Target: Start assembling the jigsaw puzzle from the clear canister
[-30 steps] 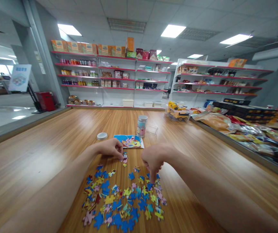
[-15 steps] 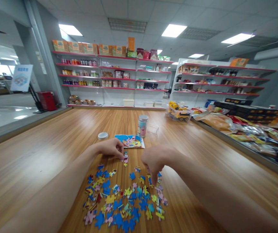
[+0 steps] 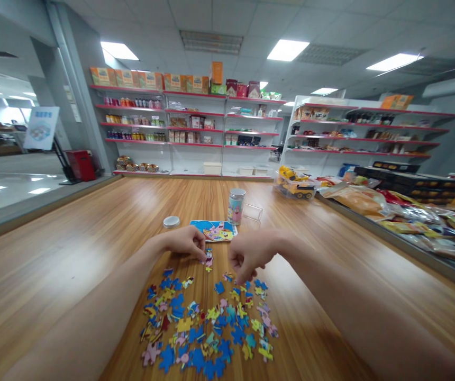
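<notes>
Shop: stocked red-edged shelves (image 3: pixel 188 127) along back wall, packaged goods (image 3: pixel 394 209) on side counter.

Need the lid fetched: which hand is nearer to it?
Left. The left hand is just this side of the lid; the right hand is farther right, over the puzzle pieces.

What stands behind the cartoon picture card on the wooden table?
Behind the picture card stand a tall round tin with a cartoon label and, to its right, a clear plastic stand. The tin's inside cannot be seen from here.
</notes>
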The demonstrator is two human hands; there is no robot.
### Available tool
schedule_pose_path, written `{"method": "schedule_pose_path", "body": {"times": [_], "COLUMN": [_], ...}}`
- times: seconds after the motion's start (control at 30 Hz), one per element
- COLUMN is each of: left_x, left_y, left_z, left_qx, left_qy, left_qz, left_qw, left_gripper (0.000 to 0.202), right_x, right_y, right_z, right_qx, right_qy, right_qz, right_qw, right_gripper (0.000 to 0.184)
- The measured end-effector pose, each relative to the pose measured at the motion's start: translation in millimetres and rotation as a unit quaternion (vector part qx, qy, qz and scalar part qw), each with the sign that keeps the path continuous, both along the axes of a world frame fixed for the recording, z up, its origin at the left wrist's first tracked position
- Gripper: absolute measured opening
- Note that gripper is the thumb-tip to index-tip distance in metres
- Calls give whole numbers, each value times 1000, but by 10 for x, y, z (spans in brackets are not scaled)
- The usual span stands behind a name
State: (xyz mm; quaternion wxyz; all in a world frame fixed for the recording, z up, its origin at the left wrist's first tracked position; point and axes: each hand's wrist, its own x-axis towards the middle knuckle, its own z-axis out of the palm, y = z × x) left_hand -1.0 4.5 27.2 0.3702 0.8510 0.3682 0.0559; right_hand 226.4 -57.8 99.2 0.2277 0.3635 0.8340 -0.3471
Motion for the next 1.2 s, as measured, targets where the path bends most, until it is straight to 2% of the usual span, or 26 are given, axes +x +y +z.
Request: {"method": "schedule_pose_path", "body": {"times": [0.1,0.27,0.37,0.53,0.67,0.8,1.0,1.2], "left_x": [-8,-31,-35,-21,-15,-4,13,15], "left_y": [18,52,63,63,61,50,31,47], "left_z": [-21,-66,-82,-73,-63,-58,-49,-65], "left_qx": [9,13,8,23,25,24,-7,-4], "left_qy": [-13,-35,-35,-30,-17,-16,-30,-22], "left_qz": [-5,-1,-3,-12,-14,0,12,22], "left_qw": [1000,999,999,999,999,1000,999,1000], "left_gripper": [36,38,40,40,41,42,43,45], "right_x": [83,118,122,197,273,282,246,235], "right_y": [188,362,401,435,469,497,507,503], "right_z": [-179,-515,-622,-653,-676,-717,-768,-791], "right_qx": [27,59,65,33,14,13,14,14], "right_qy": [100,172,211,268,298,293,305,306], "right_qz": [-50,-119,-158,-162,-123,-94,-116,-148], "right_qw": [993,976,963,949,946,951,945,940], "right_gripper": [27,22,19,23,36,38,34,34]}}
